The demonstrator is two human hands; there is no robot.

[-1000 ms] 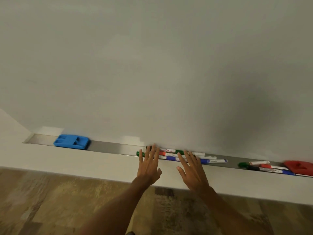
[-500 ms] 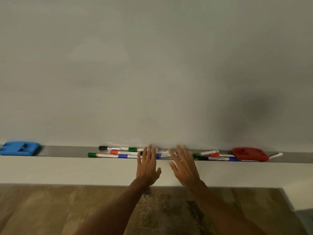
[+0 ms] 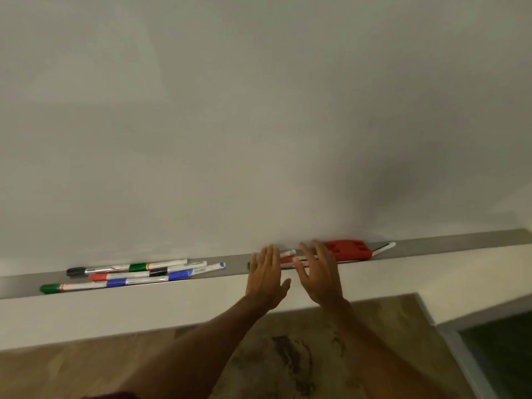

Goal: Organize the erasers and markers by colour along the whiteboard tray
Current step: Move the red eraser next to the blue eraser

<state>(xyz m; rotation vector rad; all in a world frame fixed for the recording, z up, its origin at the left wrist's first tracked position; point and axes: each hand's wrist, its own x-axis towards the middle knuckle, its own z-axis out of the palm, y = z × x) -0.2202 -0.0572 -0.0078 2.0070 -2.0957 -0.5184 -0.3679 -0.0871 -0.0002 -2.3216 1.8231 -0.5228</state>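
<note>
A grey whiteboard tray (image 3: 449, 243) runs across the view. On its left lies a loose pile of several markers (image 3: 135, 274) with green, red, blue and black caps. A red eraser (image 3: 347, 249) sits on the tray at the right, with a white marker (image 3: 384, 247) poking out behind it. A second small group of markers (image 3: 288, 259) lies between my hands, mostly hidden by them. My left hand (image 3: 266, 276) and my right hand (image 3: 318, 272) hover flat, fingers straight, in front of the tray; the right one is next to the red eraser. Neither holds anything.
The blank whiteboard (image 3: 259, 125) fills the upper view. Below the tray is a pale ledge (image 3: 144, 312), then a patterned brown floor (image 3: 288, 355). A dark opening with a grey frame (image 3: 498, 352) is at the lower right.
The view and both hands have shifted right along the tray. The blue eraser has left the view, and the hands went from the left marker pile to the group beside the red eraser.
</note>
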